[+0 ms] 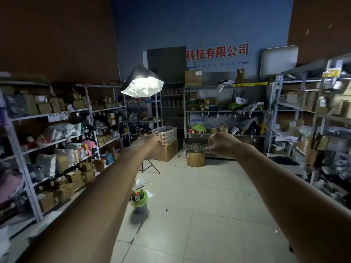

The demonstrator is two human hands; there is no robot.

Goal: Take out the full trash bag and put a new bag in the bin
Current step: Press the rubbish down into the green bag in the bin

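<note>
A small grey bin stands on the tiled floor left of centre, lined with a green trash bag stuffed with rubbish, a bottle among it. Both my arms stretch forward at chest height, far above the bin. My left hand is a closed fist with nothing visible in it. My right hand is also curled closed, fingers pinched together, holding nothing I can see. No new bag is in sight.
Metal shelves packed with boxes and parcels line the left, right and back walls. A lit umbrella lamp on a tripod stands behind the bin. Crates on cardboard boxes sit at the far end. Loose plastic lies by the bin.
</note>
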